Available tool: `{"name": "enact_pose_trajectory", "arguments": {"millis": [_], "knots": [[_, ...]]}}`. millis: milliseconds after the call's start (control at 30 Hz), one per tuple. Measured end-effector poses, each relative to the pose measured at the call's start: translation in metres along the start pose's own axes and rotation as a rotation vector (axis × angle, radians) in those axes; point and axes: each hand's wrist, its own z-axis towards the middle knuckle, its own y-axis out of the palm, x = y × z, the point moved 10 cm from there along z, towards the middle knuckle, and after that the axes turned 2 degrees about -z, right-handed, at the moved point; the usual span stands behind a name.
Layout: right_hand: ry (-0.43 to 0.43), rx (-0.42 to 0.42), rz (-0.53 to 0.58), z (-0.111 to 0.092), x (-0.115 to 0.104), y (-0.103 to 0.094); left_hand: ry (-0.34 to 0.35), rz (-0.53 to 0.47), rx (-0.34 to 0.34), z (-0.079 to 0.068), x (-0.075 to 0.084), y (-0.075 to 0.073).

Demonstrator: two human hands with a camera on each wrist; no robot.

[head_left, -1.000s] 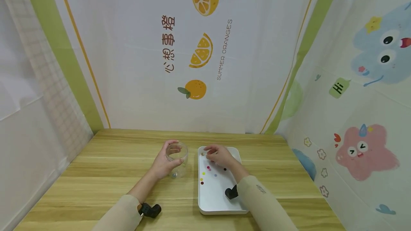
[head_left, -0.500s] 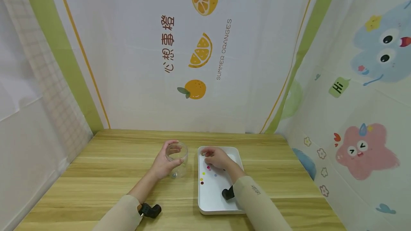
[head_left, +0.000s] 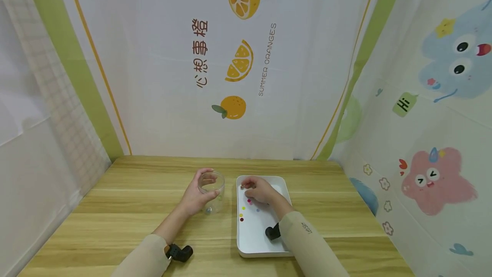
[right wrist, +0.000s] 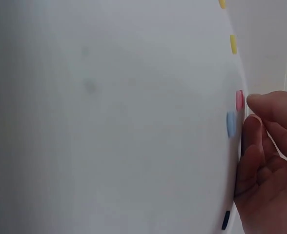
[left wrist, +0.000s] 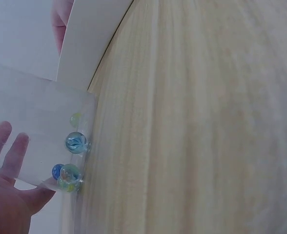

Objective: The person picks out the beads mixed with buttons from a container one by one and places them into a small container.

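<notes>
My left hand (head_left: 200,193) grips a clear plastic jar (head_left: 216,204) round its side, near the open mouth; the jar stands upright on the table. Several glass marbles (left wrist: 76,142) lie at its bottom in the left wrist view. My right hand (head_left: 261,189) is low over the far left corner of a white tray (head_left: 261,238), its fingers bent. A small marble (head_left: 242,187) is by the index fingertip and thumb; whether they pinch it is hidden. Near the thumb in the right wrist view are a pink disc (right wrist: 239,100) and a light blue disc (right wrist: 231,125).
Yellow discs (head_left: 243,208) and a dark red disc (head_left: 241,219) lie along the tray's left side. A black disc (right wrist: 225,220) shows in the right wrist view. The wooden table (head_left: 146,200) meets hung cloths at the back and sides.
My right hand has shifted slightly left, covering the black disc in the head view, and its fingers have come round the small marble's spot. My left hand and the jar have stayed put.
</notes>
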Motion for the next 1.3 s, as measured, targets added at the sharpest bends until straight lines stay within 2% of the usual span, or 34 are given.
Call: {"name": "enact_pose_trajectory", "arguments": {"millis": [467, 1000, 1133, 1300], "knots": [[0.000, 0.003, -0.043, 0.0009, -0.0014, 0.0025, -0.011, 0.007, 0.004, 0.0002, -0.0020, -0.0002], [-0.038, -0.002, -0.075, 0.0018, -0.0055, 0.0049, -0.008, -0.026, 0.004, 0.0004, -0.0035, -0.0011], [-0.033, 0.003, -0.103, 0.0015, -0.0066, 0.0056, -0.002, -0.018, 0.005, 0.0000, -0.0029, -0.0008], [-0.010, 0.014, -0.078, -0.0008, -0.0039, 0.0038, 0.002, -0.009, 0.009, 0.0003, -0.0035, -0.0003]]}}
